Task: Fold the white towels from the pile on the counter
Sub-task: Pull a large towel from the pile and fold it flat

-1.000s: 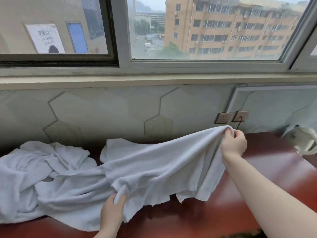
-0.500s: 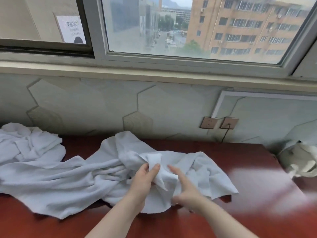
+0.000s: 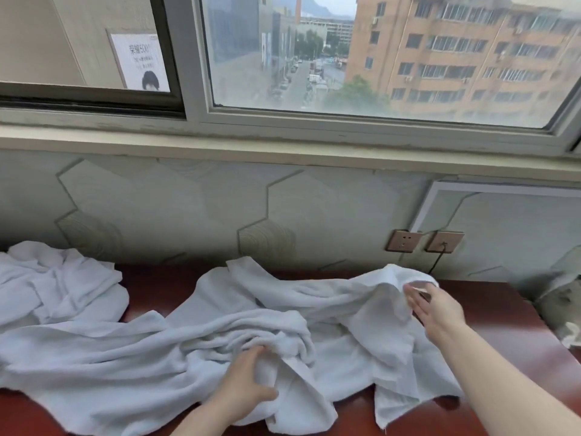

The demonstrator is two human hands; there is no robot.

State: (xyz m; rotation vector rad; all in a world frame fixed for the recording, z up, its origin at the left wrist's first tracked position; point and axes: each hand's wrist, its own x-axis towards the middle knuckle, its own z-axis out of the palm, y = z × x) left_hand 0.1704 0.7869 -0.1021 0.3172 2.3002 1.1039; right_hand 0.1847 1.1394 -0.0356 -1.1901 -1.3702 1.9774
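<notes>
White towel [image 3: 176,350] lies rumpled across the red-brown tabletop [image 3: 490,313], spread from the left edge of view to right of centre, with several long ridges and folds running through it. A loose flap hangs toward the near edge at lower right.

My left hand [image 3: 248,382] sits on the near middle of the towel, fingers curled into a bunched fold of cloth, thumb out to the right; I read this as grasping the towel.

My right hand [image 3: 437,309] is at the towel's far right end, where the cloth rises into a small peak. The fingers are blurred. They look fairly straight and spread against the raised cloth, and I cannot tell whether they pinch it or merely touch it.

A second heap of white towels [image 3: 56,287] sits at the far left against the wall, just beside the spread towel; whether the two touch I cannot tell.

Behind the tabletop: pale wall panels with hexagon lines, two bronze wall sockets [image 3: 424,242], a dark cord running down from the right one. A whitish object [image 3: 562,306] at the right edge, too blurred to identify. Above, a window [image 3: 377,58] looking onto a street and an orange-brown building.
</notes>
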